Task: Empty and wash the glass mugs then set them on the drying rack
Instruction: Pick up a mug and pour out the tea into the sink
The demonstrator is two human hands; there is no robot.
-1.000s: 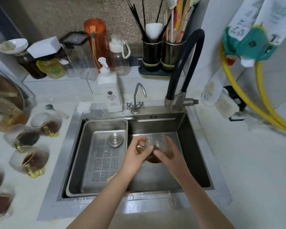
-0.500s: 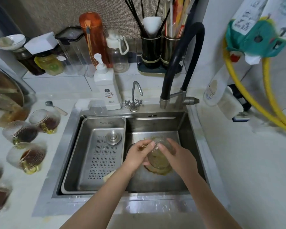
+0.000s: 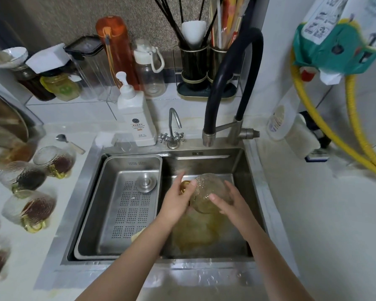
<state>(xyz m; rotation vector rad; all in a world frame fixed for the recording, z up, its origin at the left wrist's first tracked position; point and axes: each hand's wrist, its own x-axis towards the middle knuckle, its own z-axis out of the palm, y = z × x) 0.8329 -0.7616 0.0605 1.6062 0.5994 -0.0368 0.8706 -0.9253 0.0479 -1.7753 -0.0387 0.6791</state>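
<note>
A textured glass mug (image 3: 206, 191) with a gold handle is tipped mouth-down over the steel sink (image 3: 239, 170). My left hand (image 3: 178, 199) grips its gold handle. My right hand (image 3: 228, 202) holds the mug's rounded body. Yellow-brown liquid (image 3: 195, 232) spreads on the sink floor below the mug. Several more glass mugs (image 3: 28, 210) with dark liquid stand on the counter at the left. A perforated steel tray (image 3: 126, 205) fills the sink's left half.
A black hose faucet (image 3: 224, 83) arches over the sink beside a small chrome tap (image 3: 173, 131). A white soap pump bottle (image 3: 136, 117), bottles and jars line the back. A spoon (image 3: 68, 142) lies by the mugs. Yellow hoses (image 3: 356, 135) hang at the right.
The mug has been tipped further over, and the brown liquid has poured out and now spreads on the sink floor. Both hands stayed on the mug.
</note>
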